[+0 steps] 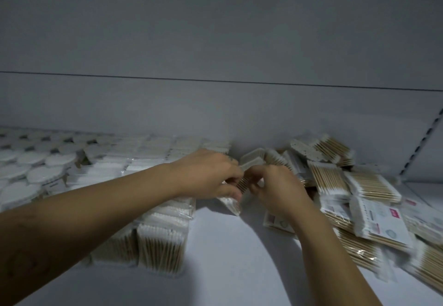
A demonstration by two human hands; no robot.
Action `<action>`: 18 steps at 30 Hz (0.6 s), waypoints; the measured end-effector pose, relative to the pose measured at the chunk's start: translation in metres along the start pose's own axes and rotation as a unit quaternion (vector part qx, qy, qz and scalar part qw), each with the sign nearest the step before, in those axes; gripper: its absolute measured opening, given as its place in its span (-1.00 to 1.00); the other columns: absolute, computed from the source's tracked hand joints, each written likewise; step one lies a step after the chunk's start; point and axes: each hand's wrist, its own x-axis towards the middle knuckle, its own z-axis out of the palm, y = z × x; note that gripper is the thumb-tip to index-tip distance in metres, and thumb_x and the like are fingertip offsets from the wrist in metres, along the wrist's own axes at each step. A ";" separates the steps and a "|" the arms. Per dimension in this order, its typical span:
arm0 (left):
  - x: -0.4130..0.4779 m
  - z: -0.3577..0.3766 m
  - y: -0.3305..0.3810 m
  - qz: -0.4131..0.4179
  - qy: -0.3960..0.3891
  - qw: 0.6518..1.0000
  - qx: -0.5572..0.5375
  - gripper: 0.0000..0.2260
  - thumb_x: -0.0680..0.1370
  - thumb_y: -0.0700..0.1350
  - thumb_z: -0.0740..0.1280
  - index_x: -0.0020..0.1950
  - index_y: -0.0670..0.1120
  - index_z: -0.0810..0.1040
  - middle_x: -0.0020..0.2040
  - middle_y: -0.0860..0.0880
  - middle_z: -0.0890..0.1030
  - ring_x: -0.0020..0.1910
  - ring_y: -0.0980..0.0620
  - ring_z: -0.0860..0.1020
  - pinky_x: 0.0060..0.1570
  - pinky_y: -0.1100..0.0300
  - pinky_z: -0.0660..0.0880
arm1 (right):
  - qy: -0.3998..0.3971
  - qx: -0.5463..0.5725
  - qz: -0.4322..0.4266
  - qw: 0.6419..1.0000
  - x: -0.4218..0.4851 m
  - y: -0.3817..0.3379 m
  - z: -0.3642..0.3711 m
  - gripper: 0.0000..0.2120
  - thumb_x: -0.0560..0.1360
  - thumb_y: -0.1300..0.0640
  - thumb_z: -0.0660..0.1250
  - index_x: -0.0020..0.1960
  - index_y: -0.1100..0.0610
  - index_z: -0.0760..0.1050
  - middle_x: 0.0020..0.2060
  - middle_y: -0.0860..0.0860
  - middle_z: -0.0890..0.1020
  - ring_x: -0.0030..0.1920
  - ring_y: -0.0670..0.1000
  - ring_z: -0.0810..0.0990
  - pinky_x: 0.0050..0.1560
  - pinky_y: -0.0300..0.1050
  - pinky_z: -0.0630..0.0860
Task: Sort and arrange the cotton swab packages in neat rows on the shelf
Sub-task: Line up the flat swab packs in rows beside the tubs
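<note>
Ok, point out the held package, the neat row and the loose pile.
held package [242, 184], head view, exposed wooden sticks.
neat row [160, 245], head view, front package's sticks.
loose pile [374, 187], head view, a top package.

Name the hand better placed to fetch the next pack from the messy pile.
Right. The right hand sits beside the messy pile, while the left hand is by the neat rows on the other side. Both grip one pack, so it must let go first.
</note>
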 end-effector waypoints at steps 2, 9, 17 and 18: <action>0.008 0.001 -0.006 -0.037 0.004 0.999 0.012 -0.69 0.50 0.29 0.27 -0.11 0.05 0.44 -0.10 0.09 0.54 -0.08 0.03 0.52 -0.25 0.17 0.26 | -0.036 0.048 0.003 0.998 0.000 0.002 -0.003 -0.71 0.44 0.07 0.31 0.12 -0.15 0.59 -0.10 -0.11 0.67 -0.10 -0.05 0.57 -0.07 -0.15 0.48; 0.024 0.010 -0.028 -0.117 -0.038 0.992 -0.039 -0.71 0.58 0.24 0.19 -0.19 0.07 0.40 -0.26 0.10 0.46 -0.18 0.01 0.50 -0.26 0.16 0.31 | 0.022 -0.034 0.046 0.998 0.004 -0.020 0.018 -0.58 0.34 -0.29 0.35 0.12 -0.13 0.57 -0.07 -0.07 0.68 0.03 0.03 0.61 -0.14 -0.13 0.41; 0.018 -0.007 -0.047 -0.116 -0.129 0.967 -0.188 -0.71 0.47 0.23 0.38 0.03 0.06 0.57 -0.07 0.13 0.61 -0.10 0.13 0.57 -0.09 0.22 0.49 | 0.100 -0.026 0.113 0.988 0.010 -0.017 0.028 -0.78 0.43 -0.16 0.28 -0.10 -0.05 0.59 -0.17 -0.07 0.67 -0.03 0.03 0.60 -0.21 -0.15 0.32; 0.016 -0.008 -0.048 -0.113 -0.146 0.965 -0.186 -0.69 0.42 0.18 0.46 0.07 0.07 0.56 -0.04 0.15 0.61 -0.08 0.15 0.57 -0.05 0.22 0.49 | 0.098 -0.030 0.115 0.988 0.010 -0.017 0.028 -0.77 0.43 -0.17 0.28 -0.08 -0.06 0.59 -0.16 -0.08 0.67 -0.02 0.02 0.60 -0.20 -0.15 0.33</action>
